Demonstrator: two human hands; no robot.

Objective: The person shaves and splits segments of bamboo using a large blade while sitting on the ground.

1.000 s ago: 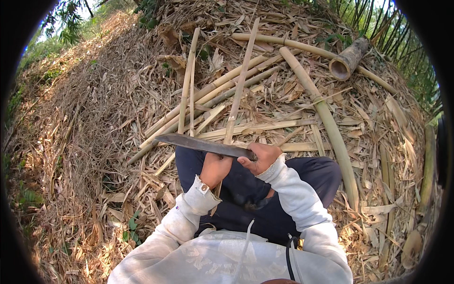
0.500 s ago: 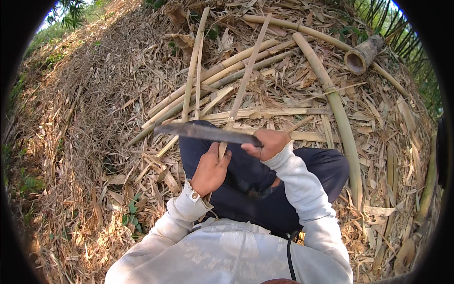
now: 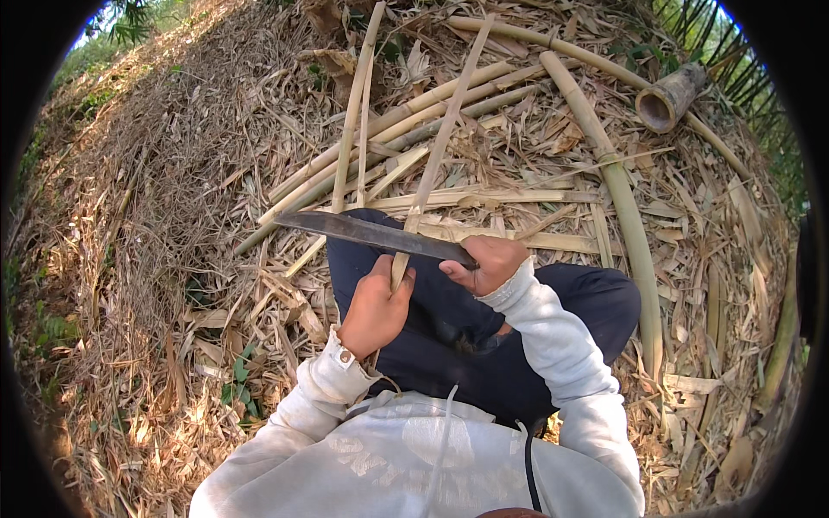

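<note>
Bamboo poles (image 3: 432, 112) crowd ahead; left litter (image 3: 173, 216) open

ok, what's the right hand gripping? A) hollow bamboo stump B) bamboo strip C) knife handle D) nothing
C: the right hand is closed around the handle of the knife, whose blade points to the person's left, while the left hand holds the bamboo strip.

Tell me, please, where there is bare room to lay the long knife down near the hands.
Left of the dark-trousered knee lies only flat dry leaf litter. Ahead, crossing split bamboo strips crowd the ground; right, the thick bamboo pole blocks it.
</note>
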